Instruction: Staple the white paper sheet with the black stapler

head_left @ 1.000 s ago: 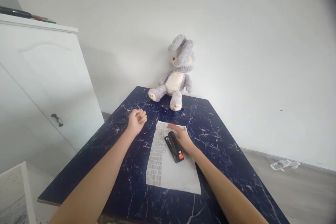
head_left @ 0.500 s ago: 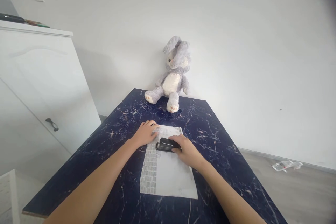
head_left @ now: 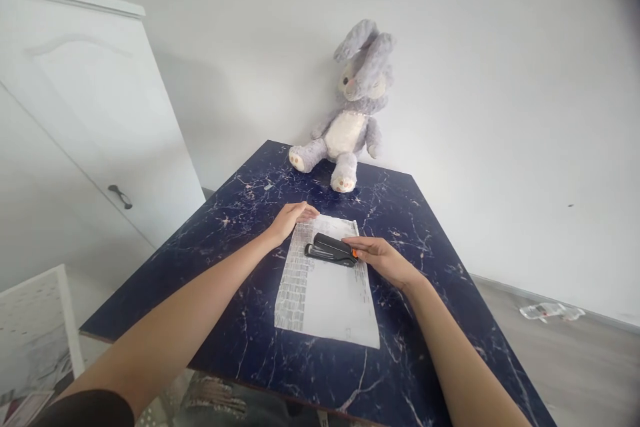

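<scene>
A black stapler with an orange part at its right end lies across the upper half of a sheet of paper. My right hand has its thumb and fingers closed on that right end. The stapler's left end points toward the sheet's left side, where a grey block pattern runs down the edge. My left hand rests at the far left corner of the sheet with its fingers stretched out. Its fingertips touch the paper or lie just beside it.
A grey plush rabbit sits at the back of the dark blue marbled table, against the wall. On the left stands a white cabinet. A framed picture is at lower left, and clear plastic packaging lies on the floor at right.
My right hand has slid back to the stapler's right end, exposing more of it and its orange part. My left fingers have straightened at the paper's corner. The view has tilted down.
</scene>
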`<act>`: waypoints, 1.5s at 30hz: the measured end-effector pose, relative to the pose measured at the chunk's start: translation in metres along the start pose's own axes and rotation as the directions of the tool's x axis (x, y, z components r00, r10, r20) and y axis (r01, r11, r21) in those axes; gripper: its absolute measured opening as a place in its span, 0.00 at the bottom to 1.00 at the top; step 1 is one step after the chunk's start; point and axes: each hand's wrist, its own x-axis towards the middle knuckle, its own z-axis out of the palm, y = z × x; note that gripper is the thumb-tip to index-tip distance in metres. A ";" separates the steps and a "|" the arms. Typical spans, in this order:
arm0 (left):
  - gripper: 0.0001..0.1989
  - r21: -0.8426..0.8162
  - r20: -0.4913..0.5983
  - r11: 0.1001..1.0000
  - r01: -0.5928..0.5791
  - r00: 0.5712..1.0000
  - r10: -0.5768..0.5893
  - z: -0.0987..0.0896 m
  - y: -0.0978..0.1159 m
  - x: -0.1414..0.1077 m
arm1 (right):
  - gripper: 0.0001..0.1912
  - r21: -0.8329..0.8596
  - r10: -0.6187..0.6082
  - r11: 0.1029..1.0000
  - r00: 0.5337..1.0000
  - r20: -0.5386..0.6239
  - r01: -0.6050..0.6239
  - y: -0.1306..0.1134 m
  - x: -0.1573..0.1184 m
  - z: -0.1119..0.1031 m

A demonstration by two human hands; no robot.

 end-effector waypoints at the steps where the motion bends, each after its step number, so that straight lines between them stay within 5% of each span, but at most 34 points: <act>1: 0.27 -0.032 0.010 0.999 0.018 1.000 -0.018 0.000 0.000 0.000 | 0.26 0.009 0.004 1.000 1.000 -0.003 -0.004 0.001 0.001 0.000; 8: 0.35 -0.113 0.003 0.992 0.052 0.999 -0.052 -0.003 0.000 0.001 | 0.24 -0.020 -0.002 1.000 1.000 -0.025 0.001 -0.009 0.004 0.013; 11: 0.36 -0.118 -0.009 0.992 0.045 0.999 -0.046 -0.002 -0.001 0.001 | 0.24 -0.274 -0.122 0.955 0.993 -0.007 0.115 -0.015 0.008 0.030; 16: 0.31 -0.216 -0.054 0.976 -0.024 0.998 0.013 0.002 0.007 -0.002 | 0.18 -0.623 -0.298 0.758 0.952 -0.067 0.193 -0.007 0.013 0.049; 19: 0.26 -0.391 0.041 0.919 0.061 0.998 -0.049 0.004 0.012 -0.004 | 0.21 -0.780 -0.567 0.552 0.818 -0.094 0.293 -0.003 0.013 0.048; 22: 0.20 -0.462 0.187 0.861 0.212 0.973 -0.139 0.004 0.011 -0.005 | 0.26 -0.923 -0.727 0.217 0.684 0.066 0.319 -0.004 0.013 0.047; 25: 0.19 -0.444 0.208 0.865 0.234 0.966 -0.155 0.002 0.007 -0.007 | 0.27 -0.952 -0.706 -0.030 0.667 0.236 0.305 -0.006 0.012 0.051; 28: 0.19 -0.397 0.265 0.882 0.254 0.952 -0.155 -0.001 0.001 -0.007 | 0.26 -0.950 -0.687 -0.127 0.666 0.291 0.284 -0.008 0.010 0.055; 31: 0.21 -0.374 0.298 0.898 0.231 0.947 -0.119 -0.002 -0.002 -0.005 | 0.27 -0.970 -0.723 -0.047 0.662 0.199 0.239 -0.012 0.009 0.055; 35: 0.21 -0.345 0.045 0.934 0.090 0.996 -0.079 -0.006 0.001 0.000 | 0.18 -0.911 -0.698 0.405 0.670 -0.254 0.076 -0.013 0.010 0.055; 38: 0.18 -0.309 -0.185 0.943 -0.124 0.980 0.068 -0.009 0.010 0.002 | 0.12 -0.736 -0.438 0.675 0.776 -0.454 -0.050 -0.008 0.010 0.056; 42: 0.15 -0.274 -0.206 0.914 -0.300 0.946 0.249 -0.003 0.032 -0.007 | 0.11 -0.688 -0.291 0.723 0.877 -0.382 -0.060 -0.007 0.007 0.055; 45: 0.14 -0.223 0.000 0.937 -0.270 0.961 0.277 0.013 0.048 -0.022 | 0.22 -0.770 -0.459 0.636 0.828 -0.323 0.053 -0.016 0.005 0.055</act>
